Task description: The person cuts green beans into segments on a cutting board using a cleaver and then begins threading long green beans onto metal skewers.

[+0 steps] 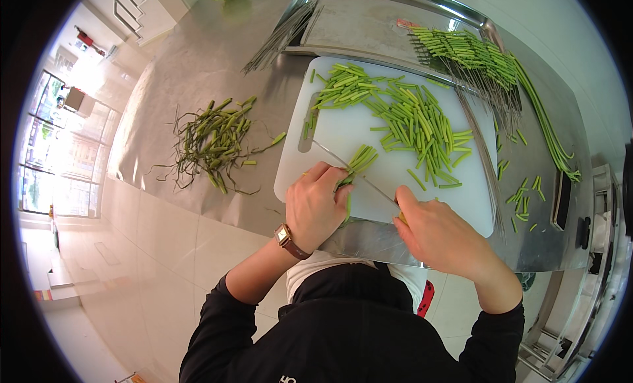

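Note:
My left hand [319,200], with a watch at the wrist, grips a small bunch of green stalks, likely garlic scapes [363,158], near the front of a white plastic cutting board [341,131]. In my right hand [435,229] is the yellow handle of a knife; its thin blade [381,189] lies across the bunch beside my left fingers. Cut green pieces [420,121] are heaped on the middle and right of the board, with another heap [346,84] at its back left. Thin metal skewers [482,160] lie along the board's right side.
Trimmed stalk ends [217,136] lie left of the board on the metal table [267,200]. Behind is a metal tray [366,22] with skewers [282,37] and rows of skewered green pieces [467,54]. Long uncut stalks [544,121], loose pieces and a phone [562,200] are at right.

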The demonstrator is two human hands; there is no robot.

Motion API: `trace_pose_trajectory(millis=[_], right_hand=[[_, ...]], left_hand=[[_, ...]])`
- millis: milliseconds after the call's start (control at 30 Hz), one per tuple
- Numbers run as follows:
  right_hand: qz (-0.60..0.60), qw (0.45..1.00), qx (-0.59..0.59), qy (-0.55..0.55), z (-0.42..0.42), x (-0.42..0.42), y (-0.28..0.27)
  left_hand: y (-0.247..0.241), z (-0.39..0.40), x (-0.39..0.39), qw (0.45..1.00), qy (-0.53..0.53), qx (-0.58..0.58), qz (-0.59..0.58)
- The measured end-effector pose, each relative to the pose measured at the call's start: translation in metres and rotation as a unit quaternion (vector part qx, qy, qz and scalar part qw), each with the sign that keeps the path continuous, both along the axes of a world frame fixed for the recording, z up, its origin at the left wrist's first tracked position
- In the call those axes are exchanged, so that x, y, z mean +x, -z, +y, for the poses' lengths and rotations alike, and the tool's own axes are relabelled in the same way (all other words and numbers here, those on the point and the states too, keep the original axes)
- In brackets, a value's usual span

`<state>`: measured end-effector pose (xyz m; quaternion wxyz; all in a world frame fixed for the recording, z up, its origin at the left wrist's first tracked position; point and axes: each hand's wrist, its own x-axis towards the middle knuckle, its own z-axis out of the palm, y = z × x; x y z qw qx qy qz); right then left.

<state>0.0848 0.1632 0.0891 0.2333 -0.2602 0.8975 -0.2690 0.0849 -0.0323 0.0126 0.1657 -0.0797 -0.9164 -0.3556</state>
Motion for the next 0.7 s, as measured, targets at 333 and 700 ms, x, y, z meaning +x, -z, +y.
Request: trace_pose_trajectory(millis=[333, 700], right_hand=[[-0.02, 0.999, 0.025, -0.016, -0.003, -0.01, 0.0], [-0.047, 0.997, -0.043, 0.035, -0.008, -0.025, 0.011]], left_hand=[[0.007, -0.001, -0.006, 1.0, 0.019, -0.007, 0.016], [0.005, -0.015, -0.011, 0.992, 0.037, 0.106, -0.056]])
